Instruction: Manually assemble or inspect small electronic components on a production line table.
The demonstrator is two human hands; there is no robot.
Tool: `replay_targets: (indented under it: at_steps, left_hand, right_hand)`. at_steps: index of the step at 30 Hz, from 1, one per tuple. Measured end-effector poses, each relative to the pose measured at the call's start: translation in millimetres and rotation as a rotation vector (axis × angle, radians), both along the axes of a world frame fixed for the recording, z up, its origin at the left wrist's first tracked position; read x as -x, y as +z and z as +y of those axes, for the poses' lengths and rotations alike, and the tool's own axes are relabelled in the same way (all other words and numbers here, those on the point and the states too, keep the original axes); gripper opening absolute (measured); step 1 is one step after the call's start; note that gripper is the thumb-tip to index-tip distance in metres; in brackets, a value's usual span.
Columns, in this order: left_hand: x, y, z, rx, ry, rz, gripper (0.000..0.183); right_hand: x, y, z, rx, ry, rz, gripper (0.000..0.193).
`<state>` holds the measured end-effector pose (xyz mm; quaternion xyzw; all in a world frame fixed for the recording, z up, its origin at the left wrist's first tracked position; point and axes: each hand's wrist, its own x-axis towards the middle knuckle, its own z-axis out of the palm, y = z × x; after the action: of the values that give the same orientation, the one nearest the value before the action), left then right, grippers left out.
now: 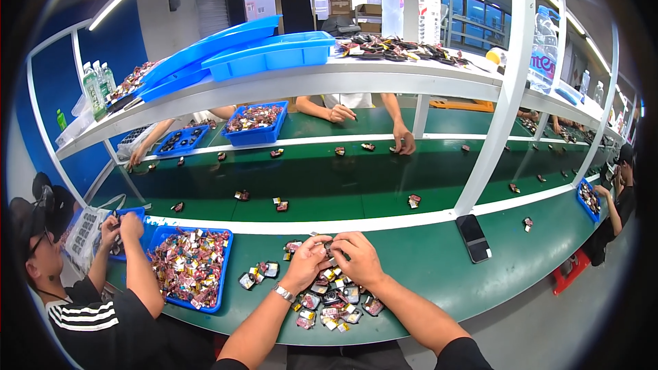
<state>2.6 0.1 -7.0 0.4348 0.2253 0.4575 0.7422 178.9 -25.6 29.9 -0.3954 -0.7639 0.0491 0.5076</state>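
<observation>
My left hand (304, 266) and my right hand (361, 260) meet over the green bench in the middle. Fingers of both pinch a small dark electronic piece (329, 249), partly hidden by the fingertips. Below them spreads a pile of small black-cased electronic assemblies (331, 303) with yellow-and-white tabs and reddish wires. A few more such assemblies (259, 273) lie left of my left wrist. Further left stands a blue tray (227, 270) heaped with small wired parts.
Beyond the bench edge, a dark green conveyor belt (329, 181) carries scattered assemblies. A phone (473, 238) lies right of my hands, near a white post (500, 89). Overhead, a shelf (384, 72) holds blue trays and bottles. Co-workers sit at left, far side and right.
</observation>
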Motion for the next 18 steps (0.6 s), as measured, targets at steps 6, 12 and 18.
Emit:
replay_targets:
  at_steps: [6, 12, 18]
  left_hand:
    - [-0.9, 2.0, -0.7, 0.026, 0.012, 0.007, 0.031]
    - [-0.5, 5.3, -1.6, 0.038, 0.01, -0.001, 0.03]
    - [0.2, 2.7, -2.2, 0.033, -0.007, 0.0, 0.03]
  right_hand:
    - [4.6, 4.3, -3.0, -0.02, -0.028, -0.002, 0.017]
    - [4.7, 4.6, -7.7, -0.102, -0.099, -0.145, 0.017]
    - [4.4, 5.1, -7.8, -0.119, -0.093, -0.191, 0.018]
